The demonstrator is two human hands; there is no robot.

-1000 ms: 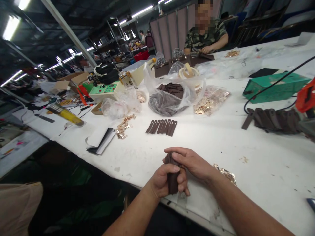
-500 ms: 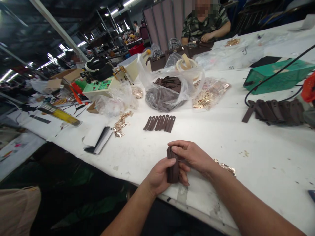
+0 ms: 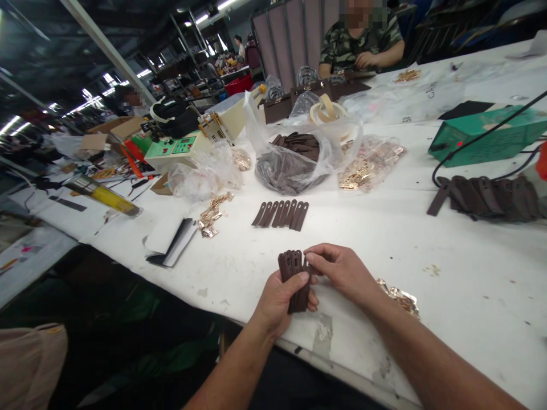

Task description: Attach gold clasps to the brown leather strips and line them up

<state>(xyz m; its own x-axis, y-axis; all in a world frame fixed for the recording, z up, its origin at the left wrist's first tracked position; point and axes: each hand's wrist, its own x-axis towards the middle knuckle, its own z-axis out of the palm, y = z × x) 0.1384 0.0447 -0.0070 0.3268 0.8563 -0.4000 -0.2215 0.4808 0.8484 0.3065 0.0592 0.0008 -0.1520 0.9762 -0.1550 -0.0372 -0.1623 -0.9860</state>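
A thick stack of dark brown leather tabs (image 3: 294, 282) is gripped in my left hand (image 3: 277, 302), the thumb pressed across its front and the fingers wrapped behind. The tabs' upper ends, which have slots, fan out slightly. My right hand (image 3: 337, 265) pinches the top of one tab at the right side of the stack between thumb and finger. Beyond my hands a row of several brown tabs (image 3: 281, 214) lies overlapped on the white table (image 3: 350, 228). Gold metal fittings (image 3: 401, 299) lie beside my right forearm, partly hidden by it.
A clear bag of brown tabs (image 3: 294, 165) and a bag of gold fittings (image 3: 370, 165) stand farther back. More gold pieces (image 3: 211, 216) lie at left. A green box (image 3: 482, 136) with a black cable and a tab pile (image 3: 491, 196) are at right. A co-worker (image 3: 363, 45) sits opposite.
The tabs in my left hand have spread into a fan at the top. My right hand has moved from around the stack to its right edge, pinching one tab. The view has shifted slightly.
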